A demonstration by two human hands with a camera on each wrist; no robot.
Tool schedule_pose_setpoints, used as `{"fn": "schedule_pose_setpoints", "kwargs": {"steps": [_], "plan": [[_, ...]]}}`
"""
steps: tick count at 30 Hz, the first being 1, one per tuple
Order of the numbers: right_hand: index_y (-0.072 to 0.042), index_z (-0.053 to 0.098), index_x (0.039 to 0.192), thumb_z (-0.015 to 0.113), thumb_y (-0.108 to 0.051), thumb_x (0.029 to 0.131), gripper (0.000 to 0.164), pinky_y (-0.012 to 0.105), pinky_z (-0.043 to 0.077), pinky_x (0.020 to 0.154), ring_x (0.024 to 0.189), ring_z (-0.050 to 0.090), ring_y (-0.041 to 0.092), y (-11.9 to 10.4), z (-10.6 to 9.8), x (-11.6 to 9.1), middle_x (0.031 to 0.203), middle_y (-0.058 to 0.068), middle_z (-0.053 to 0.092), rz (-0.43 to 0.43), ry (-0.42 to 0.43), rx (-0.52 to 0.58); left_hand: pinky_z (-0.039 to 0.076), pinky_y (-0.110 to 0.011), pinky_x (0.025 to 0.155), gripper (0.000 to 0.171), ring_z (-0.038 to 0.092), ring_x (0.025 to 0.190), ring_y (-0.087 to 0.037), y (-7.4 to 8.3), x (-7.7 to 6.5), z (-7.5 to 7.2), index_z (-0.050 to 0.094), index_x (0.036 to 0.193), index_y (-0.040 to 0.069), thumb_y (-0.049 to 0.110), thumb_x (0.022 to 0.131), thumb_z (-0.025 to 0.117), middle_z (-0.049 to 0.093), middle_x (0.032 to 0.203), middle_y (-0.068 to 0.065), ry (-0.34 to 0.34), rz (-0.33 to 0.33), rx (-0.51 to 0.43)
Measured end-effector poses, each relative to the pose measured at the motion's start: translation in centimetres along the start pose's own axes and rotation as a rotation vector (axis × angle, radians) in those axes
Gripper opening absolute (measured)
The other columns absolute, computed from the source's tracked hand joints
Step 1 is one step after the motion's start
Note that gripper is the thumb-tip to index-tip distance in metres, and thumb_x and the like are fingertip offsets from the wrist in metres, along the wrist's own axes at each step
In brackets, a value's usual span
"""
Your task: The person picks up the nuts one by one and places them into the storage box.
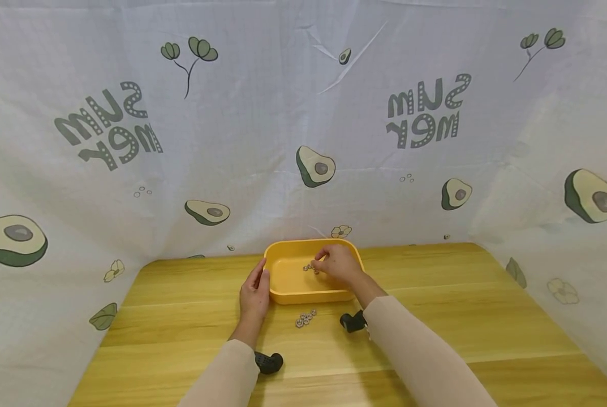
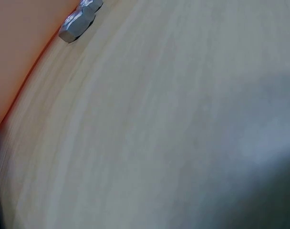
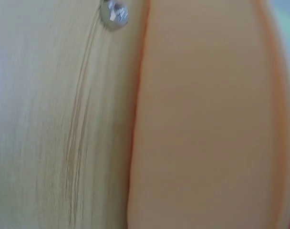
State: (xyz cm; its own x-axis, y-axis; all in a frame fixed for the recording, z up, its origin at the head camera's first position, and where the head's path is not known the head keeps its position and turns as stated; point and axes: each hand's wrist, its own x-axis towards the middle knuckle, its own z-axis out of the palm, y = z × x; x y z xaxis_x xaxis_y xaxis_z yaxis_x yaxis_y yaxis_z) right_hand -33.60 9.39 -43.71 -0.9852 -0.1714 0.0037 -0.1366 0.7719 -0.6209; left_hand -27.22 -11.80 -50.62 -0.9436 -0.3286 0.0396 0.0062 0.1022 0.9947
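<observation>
A yellow-orange tray (image 1: 310,297) stands on the wooden table. My left hand (image 1: 254,294) rests at its left side, fingers extended along the outer wall. Reaching over the right rim, my right hand (image 1: 338,263) is inside the tray, bent thumb and forefinger close together just above several small metal hex nuts (image 1: 305,268). I cannot tell whether a nut is between those fingertips. More hex nuts (image 1: 306,320) lie in a loose cluster on the table before the tray. Some show beside the tray wall (image 2: 25,43) in the left wrist view; one nut (image 3: 115,15) appears in the right wrist view.
A white cloth (image 1: 262,113) printed with avocados hangs behind and at both sides of the wooden table (image 1: 181,316). Black wrist-worn devices (image 1: 269,363) stick out at both sleeves, the right one (image 1: 353,321) near the tray's front right corner.
</observation>
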Motion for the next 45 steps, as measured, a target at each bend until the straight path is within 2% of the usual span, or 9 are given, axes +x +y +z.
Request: {"fn": "schedule_pose_setpoints", "kwargs": {"steps": [3,12,18,25,34,40,45], "plan": [[-0.01,0.075,0.096,0.078,-0.027,0.089,0.019,0.024,0.042,0.058,0.066,0.053,0.016,-0.2,-0.2,-0.8,0.079,0.004,0.066,-0.037,0.021,0.031,0.044,-0.045,0.117,0.041,0.053,0.139,-0.028,0.1,-0.1,0.0,0.059,0.146,0.025,0.03,0.105,0.054,0.057,0.151,-0.008,0.002,-0.005,0.001],[-0.011,0.075,0.096,0.08,-0.023,0.088,0.016,0.023,0.037,0.049,0.056,0.047,0.014,-1.3,-0.6,-4.5,0.07,0.002,0.059,-0.066,0.044,0.183,0.047,-0.046,0.115,0.04,0.056,0.135,-0.028,-0.1,0.0,-0.1,0.06,0.145,0.025,0.031,0.106,0.054,0.059,0.148,-0.008,0.012,0.013,0.014],[-0.013,0.075,0.096,0.082,-0.021,0.087,0.014,0.021,0.036,0.048,0.055,0.046,0.013,-1.7,0.4,-7.2,0.066,-0.002,0.059,-0.086,0.067,0.192,0.045,-0.046,0.116,0.041,0.055,0.137,-0.028,-0.2,-0.1,-0.2,0.059,0.146,0.024,0.031,0.107,0.052,0.057,0.15,-0.009,0.009,0.017,0.009],[-0.014,0.074,0.092,0.082,-0.02,0.087,0.011,0.02,0.038,0.048,0.055,0.048,0.011,-1.5,1.7,-9.7,0.066,-0.003,0.059,-0.089,0.049,0.249,0.044,-0.046,0.117,0.042,0.053,0.139,-0.028,-0.2,-0.1,-0.3,0.058,0.147,0.022,0.032,0.107,0.053,0.056,0.152,-0.008,-0.004,0.025,-0.022],[-0.012,0.074,0.093,0.079,-0.018,0.089,0.009,0.02,0.04,0.051,0.06,0.051,0.011,-0.4,3.3,-10.8,0.068,-0.003,0.059,-0.044,-0.003,0.268,0.045,-0.046,0.116,0.042,0.053,0.138,-0.03,-0.4,-0.1,-0.2,0.058,0.147,0.02,0.031,0.107,0.053,0.056,0.151,-0.01,-0.003,0.031,-0.027],[-0.012,0.074,0.093,0.078,-0.017,0.087,0.009,0.023,0.042,0.051,0.059,0.052,0.011,0.8,4.1,-10.9,0.068,-0.004,0.06,-0.038,-0.03,0.21,0.044,-0.046,0.117,0.042,0.053,0.139,-0.029,-0.4,0.0,-0.1,0.058,0.147,0.022,0.032,0.107,0.053,0.056,0.151,-0.009,-0.009,0.024,-0.018],[-0.009,0.074,0.099,0.078,-0.014,0.084,0.017,0.025,0.042,0.054,0.061,0.052,0.012,1.0,4.5,-10.9,0.07,-0.003,0.059,-0.036,-0.018,0.149,0.044,-0.045,0.117,0.042,0.054,0.138,-0.028,-0.2,-0.1,0.0,0.058,0.147,0.022,0.031,0.107,0.053,0.057,0.151,-0.009,-0.007,0.016,-0.012]]}}
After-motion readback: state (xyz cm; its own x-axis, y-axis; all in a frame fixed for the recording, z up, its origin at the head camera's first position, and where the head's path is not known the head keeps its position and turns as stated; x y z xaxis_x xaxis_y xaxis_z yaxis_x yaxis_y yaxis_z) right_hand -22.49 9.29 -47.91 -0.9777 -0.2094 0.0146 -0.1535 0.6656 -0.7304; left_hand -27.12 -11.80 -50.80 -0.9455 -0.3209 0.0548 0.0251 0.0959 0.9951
